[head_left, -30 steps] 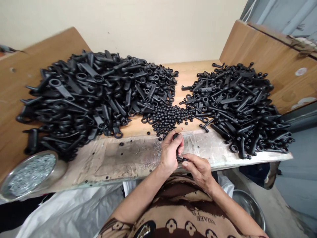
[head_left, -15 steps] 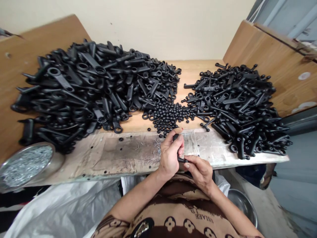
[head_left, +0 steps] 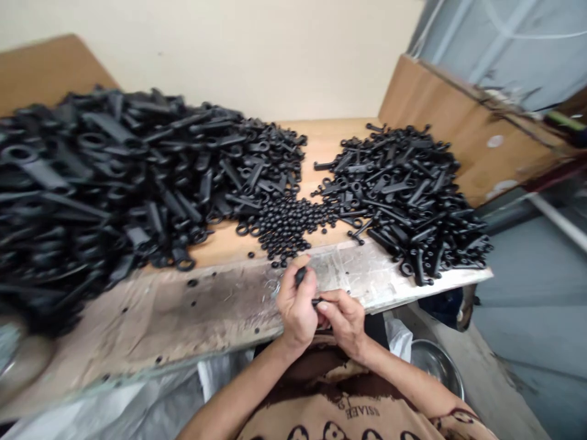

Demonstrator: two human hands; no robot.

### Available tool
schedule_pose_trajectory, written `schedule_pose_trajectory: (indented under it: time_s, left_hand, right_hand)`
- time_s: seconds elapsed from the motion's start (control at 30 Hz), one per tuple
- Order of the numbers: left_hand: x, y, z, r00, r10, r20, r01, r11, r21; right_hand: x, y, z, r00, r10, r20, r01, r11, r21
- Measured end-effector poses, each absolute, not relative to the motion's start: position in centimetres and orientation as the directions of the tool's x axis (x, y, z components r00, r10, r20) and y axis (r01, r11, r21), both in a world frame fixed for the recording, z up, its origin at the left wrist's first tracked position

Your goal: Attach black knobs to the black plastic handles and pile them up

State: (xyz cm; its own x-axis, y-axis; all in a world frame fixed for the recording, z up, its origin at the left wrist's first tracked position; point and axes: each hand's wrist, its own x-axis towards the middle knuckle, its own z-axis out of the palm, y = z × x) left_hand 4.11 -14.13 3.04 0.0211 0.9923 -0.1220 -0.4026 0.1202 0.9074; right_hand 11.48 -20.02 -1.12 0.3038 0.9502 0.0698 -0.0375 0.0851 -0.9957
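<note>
My left hand (head_left: 298,315) is closed around a black plastic crank handle (head_left: 301,275), whose upper end shows between thumb and forefinger. My right hand (head_left: 342,321) has its fingertips pinched at the handle's lower end, close against the left palm. Fingers hide most of the piece, so I cannot tell whether the right fingers hold a separate knob. Just beyond the hands lie many small black knobs (head_left: 291,223). A few thin metal pins (head_left: 270,288) are scattered on the worn bench edge beside my left hand.
A large heap of black handles (head_left: 147,165) fills the left of the bench. Another heap of handles with knobs (head_left: 398,189) lies right, before a wooden side board (head_left: 458,128). A metal bowl (head_left: 36,360) sits at the left edge; a steel basin (head_left: 438,366) stands below right.
The view has turned, so the bench's contents sit further left. Both hands stay together on the handle, which now shows less between the fingers.
</note>
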Motion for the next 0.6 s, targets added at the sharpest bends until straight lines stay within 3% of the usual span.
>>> schedule_pose_trajectory:
  time_s: [0.13, 0.23, 0.3, 0.4, 0.5, 0.6]
  left_hand:
    - [4.0, -13.3, 2.6, 0.061, 0.998, -0.024, -0.453, 0.049, 0.890]
    - [4.2, -12.8, 2.2, 0.185, 0.982, -0.028, -0.395, 0.101, 0.913]
    - [4.7, -12.7, 2.1, 0.244, 0.969, -0.038, -0.327, 0.120, 0.937]
    - [6.0, -12.7, 2.6, 0.319, 0.947, 0.040, -0.245, 0.041, 0.969]
    - [6.7, -12.2, 3.4, 0.325, 0.928, 0.180, -0.276, -0.089, 0.957]
    - [6.0, -11.0, 3.9, 0.281, 0.936, 0.212, -0.310, -0.121, 0.943]
  right_hand:
    - [11.1, -18.7, -2.2, 0.238, 0.963, -0.129, -0.440, -0.011, -0.898]
    - [11.8, -18.1, -2.7, 0.160, 0.973, -0.165, -0.570, -0.045, -0.820]
    - [12.8, -18.2, -2.4, 0.116, 0.978, -0.170, -0.529, -0.084, -0.844]
    - [15.3, -18.9, -1.0, 0.128, 0.983, -0.135, -0.332, -0.086, -0.939]
    - [18.9, -19.9, 1.4, 0.310, 0.950, 0.017, -0.073, 0.041, -0.997]
    - [23.4, -20.7, 4.0, 0.583, 0.800, 0.145, 0.120, 0.092, -0.989]
